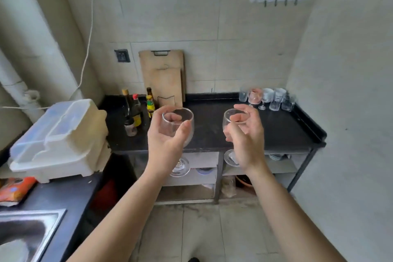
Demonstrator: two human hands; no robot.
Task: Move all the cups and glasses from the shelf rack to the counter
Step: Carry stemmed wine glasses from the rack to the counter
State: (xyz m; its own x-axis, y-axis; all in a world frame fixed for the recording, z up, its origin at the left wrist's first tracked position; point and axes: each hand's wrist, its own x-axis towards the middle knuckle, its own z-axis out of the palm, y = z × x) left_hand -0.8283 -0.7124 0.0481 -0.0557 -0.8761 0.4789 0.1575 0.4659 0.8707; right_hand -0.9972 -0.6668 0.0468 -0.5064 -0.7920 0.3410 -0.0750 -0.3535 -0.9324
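My left hand grips the bowl of a clear stemmed wine glass, held upright in the air in front of the black counter. My right hand grips a second clear wine glass the same way, a little to the right. Both glasses hang above the counter's front edge, not touching it. At the counter's back right corner stands a cluster of several clear glasses and cups.
Sauce bottles and a small jar stand at the counter's back left, with wooden cutting boards leaning on the wall. A white plastic dish rack box sits at left above a steel sink. Shelves with dishes lie below the counter.
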